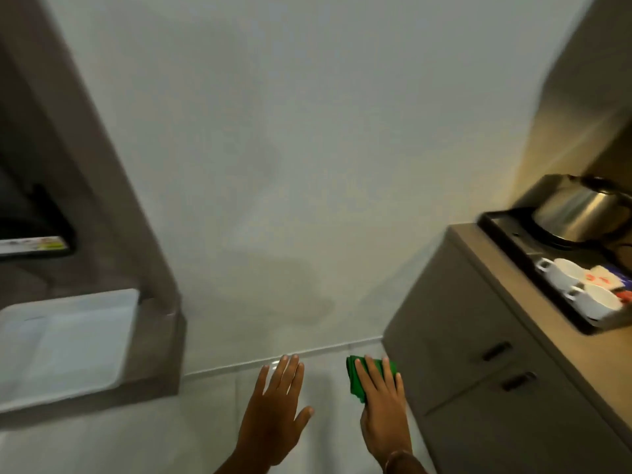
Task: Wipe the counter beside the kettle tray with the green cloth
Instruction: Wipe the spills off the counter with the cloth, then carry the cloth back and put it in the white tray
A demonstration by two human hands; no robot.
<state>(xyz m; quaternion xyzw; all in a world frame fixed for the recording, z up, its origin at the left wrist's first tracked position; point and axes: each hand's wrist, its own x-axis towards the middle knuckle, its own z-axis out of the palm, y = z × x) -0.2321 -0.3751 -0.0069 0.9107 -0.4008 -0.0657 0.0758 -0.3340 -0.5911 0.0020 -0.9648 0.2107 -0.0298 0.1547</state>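
My right hand point(382, 405) holds a folded green cloth point(357, 378) in the air, low in the middle of the view, over the pale floor. My left hand point(277, 401) hangs beside it, flat, fingers spread, holding nothing. At the right stands a brown counter point(492, 268) on a cabinet. A black kettle tray point(502, 227) lies on the counter, carrying a steel kettle point(581, 210) and two white cups point(581, 285). Both hands are well left of and below the counter top.
The cabinet front point(472, 371) has two drawers with dark handles. A white tray point(61, 336) rests on a brown ledge at the left, under a dark screen point(30, 213). A plain white wall point(307, 165) fills the middle.
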